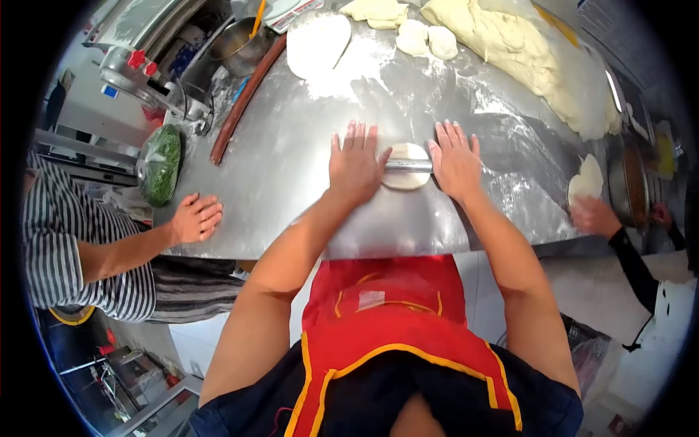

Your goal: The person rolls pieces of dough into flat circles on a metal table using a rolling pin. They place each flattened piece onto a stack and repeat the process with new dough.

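A metal rolling pin [408, 166] lies across a round, flat piece of dough [406, 180] on the steel table [284, 175]. My left hand [355, 166] presses on the pin's left end, palm down, its fingers stretched forward. On the right end rests my right hand [456, 160], also flat with fingers extended. The dough disc shows between both hands, above and below the pin.
A long wooden rod [247, 102], a bag of greens [160, 166] and a metal bowl [237, 47] are on the left. Flour, dough balls [413, 38] and a large dough mass [517, 58] lie beyond. One person's hand [196, 218] rests at left; another's [595, 215] touches dough at right.
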`<action>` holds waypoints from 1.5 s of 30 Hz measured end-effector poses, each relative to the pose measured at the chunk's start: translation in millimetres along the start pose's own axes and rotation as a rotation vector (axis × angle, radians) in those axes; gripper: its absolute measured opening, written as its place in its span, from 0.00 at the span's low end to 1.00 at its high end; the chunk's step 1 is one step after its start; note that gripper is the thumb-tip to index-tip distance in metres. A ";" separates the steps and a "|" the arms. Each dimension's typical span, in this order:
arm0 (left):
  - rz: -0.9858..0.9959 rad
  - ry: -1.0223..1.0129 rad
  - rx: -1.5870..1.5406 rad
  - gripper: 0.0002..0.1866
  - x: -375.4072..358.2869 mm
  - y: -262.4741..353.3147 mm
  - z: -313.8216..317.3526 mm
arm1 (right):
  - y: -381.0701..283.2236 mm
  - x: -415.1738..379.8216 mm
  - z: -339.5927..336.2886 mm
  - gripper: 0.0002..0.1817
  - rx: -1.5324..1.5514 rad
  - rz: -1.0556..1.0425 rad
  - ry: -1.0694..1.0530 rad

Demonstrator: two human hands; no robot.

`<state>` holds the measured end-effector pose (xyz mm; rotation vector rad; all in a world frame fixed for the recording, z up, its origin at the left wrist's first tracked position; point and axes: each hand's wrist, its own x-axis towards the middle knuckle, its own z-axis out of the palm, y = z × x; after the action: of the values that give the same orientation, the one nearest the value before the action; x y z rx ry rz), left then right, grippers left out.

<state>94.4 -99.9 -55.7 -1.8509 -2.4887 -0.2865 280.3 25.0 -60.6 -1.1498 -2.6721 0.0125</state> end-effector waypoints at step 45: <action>0.254 0.043 -0.776 0.27 193.0 157.6 118.5 | 39.9 -136.0 -34.5 0.32 0.225 -0.077 -0.004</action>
<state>198.2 145.8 -126.2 -2.3108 -2.2314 -1.4175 406.7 -47.8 -59.3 -0.9772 -2.6346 0.2940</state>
